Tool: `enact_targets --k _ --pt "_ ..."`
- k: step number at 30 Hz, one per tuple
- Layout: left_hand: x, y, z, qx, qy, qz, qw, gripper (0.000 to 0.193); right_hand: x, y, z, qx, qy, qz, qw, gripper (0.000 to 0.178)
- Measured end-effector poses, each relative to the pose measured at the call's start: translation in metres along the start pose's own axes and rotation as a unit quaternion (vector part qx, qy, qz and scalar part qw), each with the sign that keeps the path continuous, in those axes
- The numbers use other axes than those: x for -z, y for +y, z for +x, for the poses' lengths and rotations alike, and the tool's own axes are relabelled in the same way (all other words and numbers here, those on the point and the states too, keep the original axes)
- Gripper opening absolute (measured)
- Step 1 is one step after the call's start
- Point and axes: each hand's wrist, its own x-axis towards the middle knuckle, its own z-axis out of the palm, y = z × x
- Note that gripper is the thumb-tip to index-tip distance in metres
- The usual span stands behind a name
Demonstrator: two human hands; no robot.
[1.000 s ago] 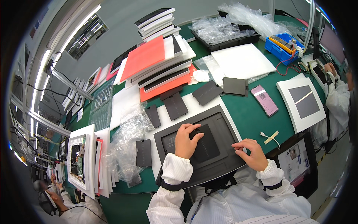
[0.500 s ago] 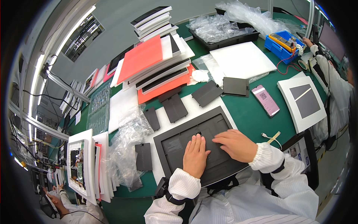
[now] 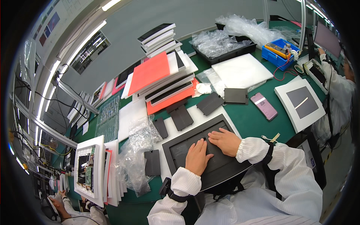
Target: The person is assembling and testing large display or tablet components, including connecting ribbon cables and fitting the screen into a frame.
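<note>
In front of me lies a dark grey, tray-like rear panel [image 3: 176, 149] with a raised rim and a recessed middle. My left hand [image 3: 197, 158] rests flat on it, fingers stretched toward its middle. Close beside, my right hand [image 3: 226, 142] also lies on the recessed surface with fingers extended, near the left fingertips. Neither hand grips anything. Under the panel is a white foam sheet [image 3: 198, 115]. Around its far and left sides lie small dark cover plates, among them one plate [image 3: 182, 118], another plate [image 3: 210, 104] and a third [image 3: 152, 163].
Clear plastic bags [image 3: 137, 150] heap up on the left, beside upright foam-separated units [image 3: 90, 170]. Behind stands a stack of panels with red sheets [image 3: 150, 73]. A phone [image 3: 264, 107], a white-framed panel [image 3: 300, 103] and a blue bin [image 3: 277, 56] sit to the right.
My right hand has gone from bent fingers to lying flatter, close to the left hand. The left hand stays on the panel. The whole view has shifted slightly.
</note>
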Motion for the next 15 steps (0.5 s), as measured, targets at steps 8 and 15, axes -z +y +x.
enact_targets --k 8,15 --pt "0.007 0.005 0.004 -0.039 -0.015 0.042 0.998 0.056 0.000 -0.009 0.000 -0.014 0.039 0.043 0.998 0.040" --pt "0.005 0.007 0.002 -0.007 -0.020 0.112 0.993 0.059 -0.003 -0.011 -0.006 -0.050 0.008 0.056 0.997 0.045"
